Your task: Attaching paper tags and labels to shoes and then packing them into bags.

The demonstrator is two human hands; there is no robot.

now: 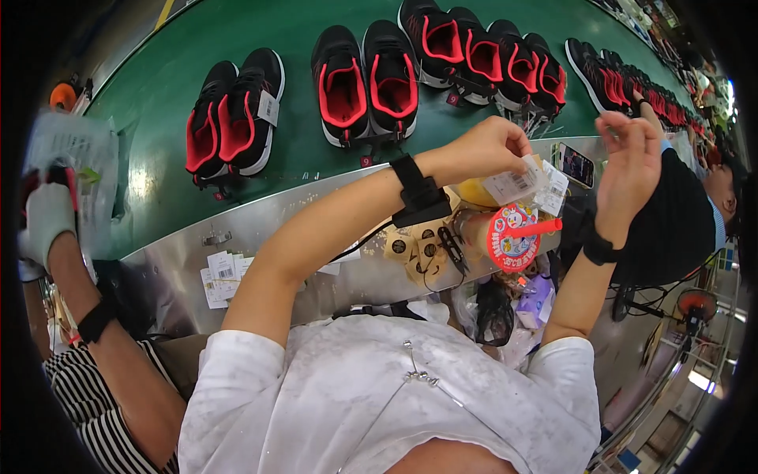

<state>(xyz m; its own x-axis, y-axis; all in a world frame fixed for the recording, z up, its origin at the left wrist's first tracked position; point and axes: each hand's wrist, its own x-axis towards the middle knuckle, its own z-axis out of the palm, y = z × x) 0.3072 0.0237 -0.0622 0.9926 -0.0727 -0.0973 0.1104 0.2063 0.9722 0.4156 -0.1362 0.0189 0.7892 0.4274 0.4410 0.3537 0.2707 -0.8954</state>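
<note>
My left hand (493,148) reaches across to the right, thumb and fingers pinched on a white barcode tag (513,183). More white tags (553,189) lie just right of it, beside a phone (576,165) with a lit screen. My right hand (632,166) is raised to the right of the phone, fingers apart and slightly bent, with nothing visible in it. Beyond my left hand stand black sneakers with red linings (523,67) in pairs on the green surface. One pair at the left (233,118) has a white tag (268,107) hanging from it.
A drink cup (512,241) with a red straw stands on the metal ledge (304,217), near brown tags (414,251) and small black snips (452,249). White tags (221,276) lie farther left. Co-workers sit on both sides; a gloved hand (49,217) handles a shoe at left.
</note>
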